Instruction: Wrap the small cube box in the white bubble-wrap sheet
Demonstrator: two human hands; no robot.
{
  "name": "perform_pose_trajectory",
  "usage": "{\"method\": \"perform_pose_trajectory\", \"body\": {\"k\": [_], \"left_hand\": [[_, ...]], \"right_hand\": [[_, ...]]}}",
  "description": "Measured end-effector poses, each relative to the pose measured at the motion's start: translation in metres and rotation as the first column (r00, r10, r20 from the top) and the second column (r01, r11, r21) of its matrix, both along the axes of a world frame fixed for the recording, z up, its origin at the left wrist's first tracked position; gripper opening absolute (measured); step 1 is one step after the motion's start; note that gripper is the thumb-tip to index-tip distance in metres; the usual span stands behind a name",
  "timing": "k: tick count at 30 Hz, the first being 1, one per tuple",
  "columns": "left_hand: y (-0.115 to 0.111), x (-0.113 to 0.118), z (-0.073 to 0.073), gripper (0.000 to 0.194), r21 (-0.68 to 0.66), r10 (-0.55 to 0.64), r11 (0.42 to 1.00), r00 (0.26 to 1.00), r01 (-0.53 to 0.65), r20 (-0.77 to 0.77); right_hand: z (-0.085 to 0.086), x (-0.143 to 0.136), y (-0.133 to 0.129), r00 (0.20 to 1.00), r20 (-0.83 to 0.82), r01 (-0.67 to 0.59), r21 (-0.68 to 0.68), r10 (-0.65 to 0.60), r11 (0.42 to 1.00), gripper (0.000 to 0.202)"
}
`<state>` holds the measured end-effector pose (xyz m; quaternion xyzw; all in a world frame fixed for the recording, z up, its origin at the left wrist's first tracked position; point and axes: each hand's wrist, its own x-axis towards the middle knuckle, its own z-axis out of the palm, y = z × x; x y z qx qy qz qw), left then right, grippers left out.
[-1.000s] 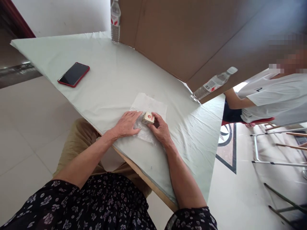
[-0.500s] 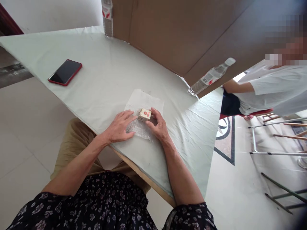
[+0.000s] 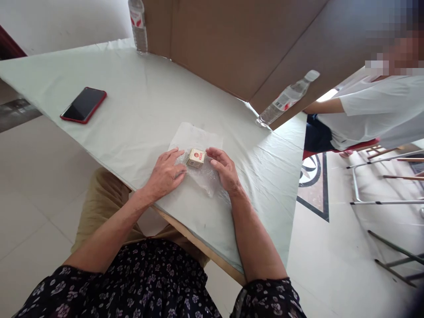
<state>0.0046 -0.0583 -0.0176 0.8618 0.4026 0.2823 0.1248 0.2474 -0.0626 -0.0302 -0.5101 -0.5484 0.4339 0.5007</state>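
A small cream box (image 3: pixel 196 157) with a red emblem and red lettering lies on a sheet of clear bubble wrap (image 3: pixel 203 181), flat on the cloth-covered table. My left hand (image 3: pixel 166 171) rests at the left edge of the wrap, fingers stretched toward the box and slightly apart; whether it pinches any plastic is unclear. On the other side, my right hand (image 3: pixel 225 170) is held half-curled just right of the box, thumb and fingers apart, with a gap between them and the box. Neither hand grips the box.
A black phone with a red case (image 3: pixel 84 105) lies at the left. A tall brown cardboard panel (image 3: pixel 212 48) stands across the back, with one water bottle (image 3: pixel 138 28) upright beside it and another bottle (image 3: pixel 287 100) near its right end. A person in a white shirt (image 3: pixel 371 106) sits beyond.
My right hand has drawn away from the box to the right. My left thumb has moved up toward the fingers, at the wrap's edge. The view has shifted slightly.
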Motion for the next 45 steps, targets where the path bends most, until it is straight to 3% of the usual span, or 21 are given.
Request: {"method": "perform_pose_trajectory", "body": {"k": [5,8,10,15,22,32,45], "left_hand": [[0.021,0.019,0.010,0.013,-0.139,0.139,0.983,0.980,-0.120,0.143],[0.032,0.027,0.012,0.009,-0.232,0.177,0.964,0.965,-0.130,0.192],[0.035,0.029,0.012,0.007,-0.263,0.180,0.958,0.956,-0.117,0.230],[0.035,0.028,0.013,0.012,-0.330,0.166,0.942,0.931,-0.053,0.324],[0.044,0.037,0.011,0.022,-0.452,0.193,0.892,0.905,-0.001,0.379],[0.040,0.035,0.005,0.022,-0.447,0.213,0.893,0.828,0.051,0.519],[0.039,0.032,0.005,0.016,-0.461,0.197,0.886,0.850,0.059,0.488]], "right_hand": [[0.012,0.014,-0.006,0.997,0.023,-0.080,-0.008,0.080,0.997,0.064],[0.014,0.016,-0.007,0.994,0.029,-0.102,-0.008,0.102,0.995,0.073],[0.012,0.011,-0.006,0.996,0.062,-0.062,-0.030,0.064,0.998,0.067],[0.006,-0.008,0.002,0.994,0.060,0.097,-0.017,-0.095,0.995,0.027],[0.002,-0.016,0.006,0.995,-0.006,0.101,-0.013,-0.101,0.995,0.026],[0.006,-0.022,0.001,0.992,-0.030,0.119,-0.003,-0.119,0.993,0.024],[0.002,-0.024,-0.003,0.987,-0.006,0.161,-0.004,-0.161,0.987,0.023]]}}
